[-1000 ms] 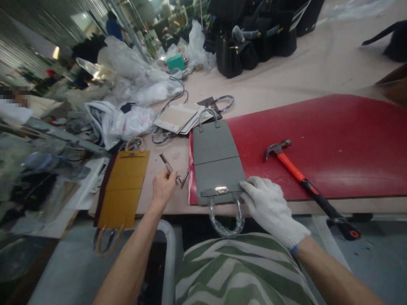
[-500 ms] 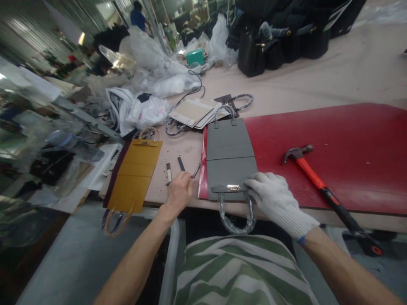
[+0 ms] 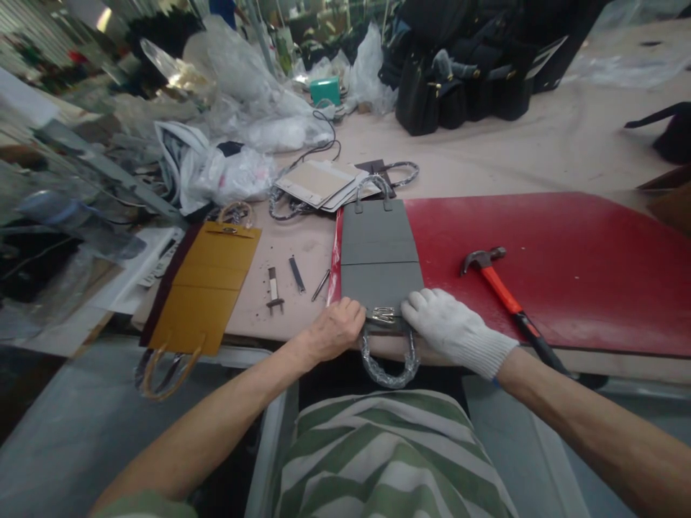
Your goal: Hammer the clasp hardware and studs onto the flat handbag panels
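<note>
A flat grey bag panel (image 3: 379, 244) lies on the red board, with plastic-wrapped handles at its far and near ends. Its near end carries a shiny metal clasp (image 3: 382, 314). Bare, my left hand (image 3: 337, 329) has its fingers curled closed on the panel's near left corner. My right hand (image 3: 456, 329), in a white knitted glove, pinches the near right edge. The wrapped near handle (image 3: 389, 378) hangs past the table edge between both hands. Left of the panel lie a thin metal rod (image 3: 320, 285), a dark flat bar (image 3: 296, 275) and a small pronged tool (image 3: 273, 291).
A claw hammer (image 3: 504, 291) rests on the red board (image 3: 566, 266), its handle reaching the front edge. Mustard bag panels (image 3: 208, 284) overhang at left. Behind are stacked pale boards (image 3: 316, 181), plastic wrapping (image 3: 242, 173) and black bags (image 3: 421, 101).
My left hand has moved right, from beside the small tools to the grey panel's near left corner. My right hand stays at the panel's right edge. The camera view has shifted.
</note>
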Available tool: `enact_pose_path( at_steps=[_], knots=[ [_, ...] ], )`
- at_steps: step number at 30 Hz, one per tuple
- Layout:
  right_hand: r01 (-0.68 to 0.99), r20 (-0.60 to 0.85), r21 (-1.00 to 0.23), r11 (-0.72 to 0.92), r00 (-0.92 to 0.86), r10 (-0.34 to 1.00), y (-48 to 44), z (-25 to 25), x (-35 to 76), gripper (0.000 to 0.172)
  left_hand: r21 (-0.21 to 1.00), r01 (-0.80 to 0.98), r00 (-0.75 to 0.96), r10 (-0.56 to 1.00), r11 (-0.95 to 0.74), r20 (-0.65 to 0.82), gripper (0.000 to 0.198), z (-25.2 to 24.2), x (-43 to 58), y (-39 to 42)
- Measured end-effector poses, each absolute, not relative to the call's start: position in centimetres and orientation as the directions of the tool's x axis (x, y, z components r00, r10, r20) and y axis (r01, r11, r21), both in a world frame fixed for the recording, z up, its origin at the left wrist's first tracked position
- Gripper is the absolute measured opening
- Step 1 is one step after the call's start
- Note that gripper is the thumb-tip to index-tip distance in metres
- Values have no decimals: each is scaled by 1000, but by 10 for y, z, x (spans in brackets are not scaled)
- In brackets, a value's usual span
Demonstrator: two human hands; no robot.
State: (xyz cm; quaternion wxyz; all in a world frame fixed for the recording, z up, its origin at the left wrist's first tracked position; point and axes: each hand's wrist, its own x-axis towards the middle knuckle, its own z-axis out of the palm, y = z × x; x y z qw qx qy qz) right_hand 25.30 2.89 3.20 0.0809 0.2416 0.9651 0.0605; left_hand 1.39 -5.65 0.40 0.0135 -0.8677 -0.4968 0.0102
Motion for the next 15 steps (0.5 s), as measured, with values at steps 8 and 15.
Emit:
enact_pose_path(
  at_steps=[8, 15],
  knots=[
    [434, 34, -15, 901, -900, 435, 36, 7, 261, 17, 232, 754, 562, 786, -614, 256, 35, -21, -20, -59],
    [217, 407, -67, 974, -885, 225, 39, -18, 286, 19, 140, 686, 653, 689, -714, 316, 34, -14, -25, -49]
  ],
)
